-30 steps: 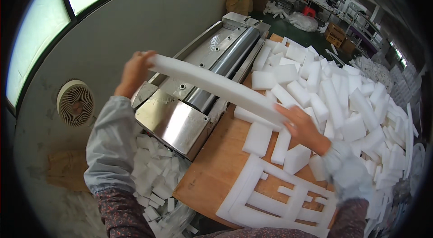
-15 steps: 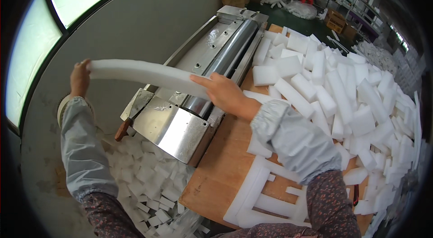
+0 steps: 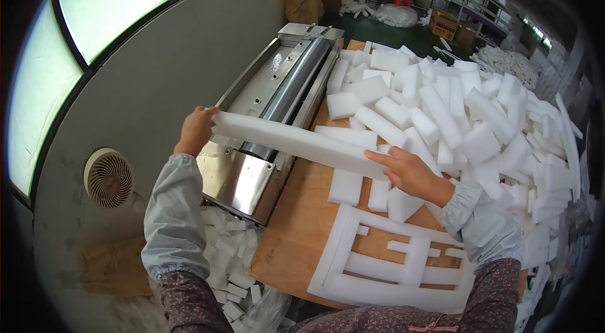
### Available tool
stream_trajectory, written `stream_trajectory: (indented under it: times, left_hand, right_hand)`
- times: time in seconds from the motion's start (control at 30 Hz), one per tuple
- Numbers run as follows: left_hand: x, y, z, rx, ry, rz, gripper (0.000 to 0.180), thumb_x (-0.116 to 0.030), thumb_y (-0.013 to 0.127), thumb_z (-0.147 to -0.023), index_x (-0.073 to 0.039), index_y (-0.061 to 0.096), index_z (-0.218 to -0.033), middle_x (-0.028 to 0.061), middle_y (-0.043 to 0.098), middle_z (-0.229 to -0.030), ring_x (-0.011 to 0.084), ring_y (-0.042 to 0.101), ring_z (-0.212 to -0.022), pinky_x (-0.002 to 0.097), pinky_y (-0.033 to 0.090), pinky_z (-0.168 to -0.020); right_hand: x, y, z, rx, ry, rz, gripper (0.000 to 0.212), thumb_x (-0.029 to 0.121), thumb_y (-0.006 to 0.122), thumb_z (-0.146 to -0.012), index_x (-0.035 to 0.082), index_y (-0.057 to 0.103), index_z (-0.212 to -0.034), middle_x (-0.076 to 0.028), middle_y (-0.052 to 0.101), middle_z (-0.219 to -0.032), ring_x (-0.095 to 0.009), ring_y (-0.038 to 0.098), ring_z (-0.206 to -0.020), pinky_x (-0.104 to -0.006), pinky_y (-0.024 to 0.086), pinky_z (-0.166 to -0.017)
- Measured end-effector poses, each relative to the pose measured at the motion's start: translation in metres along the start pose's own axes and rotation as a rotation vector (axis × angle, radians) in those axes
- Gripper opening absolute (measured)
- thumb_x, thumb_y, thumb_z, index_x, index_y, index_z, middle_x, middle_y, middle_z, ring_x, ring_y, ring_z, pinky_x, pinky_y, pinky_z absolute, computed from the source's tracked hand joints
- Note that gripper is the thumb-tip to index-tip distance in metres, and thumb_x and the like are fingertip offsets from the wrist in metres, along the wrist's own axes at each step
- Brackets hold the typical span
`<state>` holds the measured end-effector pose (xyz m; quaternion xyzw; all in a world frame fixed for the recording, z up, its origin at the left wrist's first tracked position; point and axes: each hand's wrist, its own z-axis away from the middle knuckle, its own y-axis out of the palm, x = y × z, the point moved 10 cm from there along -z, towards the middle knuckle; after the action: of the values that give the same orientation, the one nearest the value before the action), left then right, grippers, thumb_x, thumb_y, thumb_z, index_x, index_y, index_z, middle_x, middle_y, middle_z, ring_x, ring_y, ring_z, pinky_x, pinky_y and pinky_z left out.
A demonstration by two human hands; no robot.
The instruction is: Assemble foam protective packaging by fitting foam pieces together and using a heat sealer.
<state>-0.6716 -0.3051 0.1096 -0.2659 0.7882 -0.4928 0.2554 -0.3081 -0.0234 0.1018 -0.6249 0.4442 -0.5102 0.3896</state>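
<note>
A long white foam strip (image 3: 290, 142) stretches between my two hands, held above the near end of a metal roller machine (image 3: 277, 99) and the wooden table. My left hand (image 3: 196, 131) is closed round its left end, over the machine. At the right end, my right hand (image 3: 413, 172) grips the strip with thumb below and index finger laid along the top. Beneath the right hand, several white foam blocks (image 3: 345, 186) rest on the table. Nearer to me lies a flat foam frame (image 3: 334, 248) with crossing strips.
A big heap of white foam blocks (image 3: 441, 115) covers the right side of the wooden table (image 3: 287, 241). Small foam offcuts (image 3: 230, 257) lie on the floor at left, below the machine. A round fan (image 3: 108, 177) stands by the wall. Cardboard boxes (image 3: 443, 23) sit farther back.
Both hands have carried the foam strip rightward, from over the machine toward the table. The view has shifted left, bringing the fan fully into sight.
</note>
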Motion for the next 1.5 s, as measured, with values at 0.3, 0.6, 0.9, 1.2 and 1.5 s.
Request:
stream_trajectory:
  times: [0.3, 0.6, 0.9, 1.2, 1.5]
  left_hand:
    - [-0.131, 0.017, 0.023, 0.044, 0.168, 0.046, 0.034, 0.000, 0.064, -0.081, -0.014, 0.070, -0.112, 0.0202, 0.066, -0.099, 0.0387, 0.067, -0.089, 0.0466, 0.053, -0.080]
    - [-0.240, 0.030, 0.089, 0.151, 0.022, 0.927, 0.036, -0.012, 0.069, -0.092, -0.003, 0.061, -0.125, 0.0083, 0.066, -0.096, 0.0180, 0.066, -0.085, 0.0315, 0.053, -0.080]
    - [-0.308, 0.076, 0.187, 0.400, -0.221, 1.151, 0.034, -0.016, 0.063, -0.099, 0.004, 0.054, -0.124, 0.0083, 0.066, -0.113, 0.0121, 0.061, -0.104, 0.0271, 0.049, -0.088]
    - [-0.341, 0.100, 0.217, 0.618, -0.519, 1.277, 0.037, -0.019, 0.064, -0.098, -0.002, 0.045, -0.125, 0.0115, 0.062, -0.119, 0.0163, 0.057, -0.111, 0.0303, 0.043, -0.098]
    - [-0.335, 0.117, 0.210, 0.657, -0.562, 1.279, 0.039, -0.019, 0.068, -0.095, -0.003, 0.045, -0.122, 0.0131, 0.058, -0.124, 0.0179, 0.054, -0.116, 0.0324, 0.042, -0.100]
  right_hand:
    - [-0.016, -0.046, 0.132, 0.038, 0.183, 0.007, 0.066, -0.004, 0.063, -0.082, 0.021, 0.053, -0.142, -0.014, 0.050, -0.087, -0.031, 0.053, -0.079, -0.0409, 0.046, -0.073]
    - [-0.070, -0.105, 0.308, -0.176, 0.487, 0.006, 0.048, -0.006, 0.063, -0.081, 0.001, 0.054, -0.128, -0.021, 0.059, -0.119, -0.041, 0.057, -0.107, -0.0423, 0.047, -0.090]
    - [-0.095, -0.091, 0.427, -0.227, 0.665, -0.055, 0.038, -0.009, 0.055, -0.083, -0.001, 0.056, -0.120, -0.021, 0.059, -0.118, -0.040, 0.057, -0.112, -0.0420, 0.045, -0.097]
    - [-0.132, -0.068, 0.461, -0.195, 0.819, -0.085, 0.029, -0.007, 0.055, -0.084, 0.000, 0.056, -0.112, -0.018, 0.059, -0.119, -0.036, 0.057, -0.116, -0.0413, 0.042, -0.104]
    - [-0.156, -0.052, 0.465, -0.121, 0.878, -0.124, 0.029, -0.003, 0.057, -0.085, 0.002, 0.056, -0.114, -0.018, 0.059, -0.121, -0.036, 0.055, -0.119, -0.0431, 0.040, -0.107]
